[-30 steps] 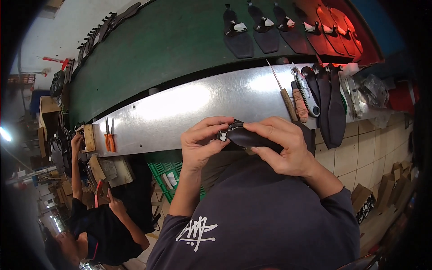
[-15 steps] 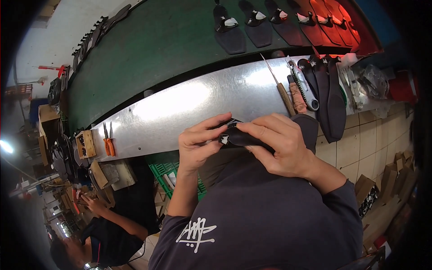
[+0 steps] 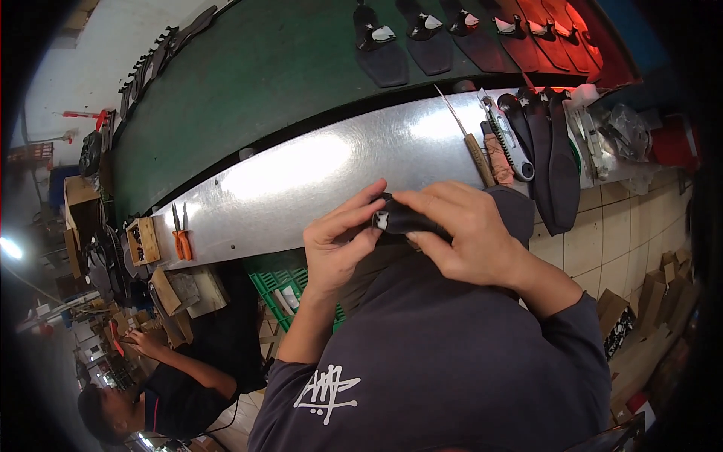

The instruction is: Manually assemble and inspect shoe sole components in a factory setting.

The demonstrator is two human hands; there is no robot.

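Both hands hold a black sandal sole (image 3: 410, 219) just in front of the metal bench edge, near my body. The fingers and thumb of my left hand (image 3: 335, 245) pinch its left end, where a small white patch shows. My right hand (image 3: 474, 237) is wrapped over the middle, its fingertips pressing on the top close to the left fingers. Beyond the right hand the rounded dark end (image 3: 516, 209) sticks out. Part of the sole is hidden under the fingers.
The metal bench strip (image 3: 286, 188) carries orange-handled pliers (image 3: 181, 242), an awl (image 3: 476, 154), a utility knife (image 3: 510, 143) and black soles (image 3: 557, 181). Strapped soles (image 3: 380, 56) line the green surface (image 3: 248, 98). Below stands a green crate (image 3: 267, 290); a co-worker (image 3: 181, 377) is at lower left.
The held sole has turned slightly, and its white patch sits a little farther right. My right fingers have shifted slightly left and up. The co-worker's hands and head have moved.
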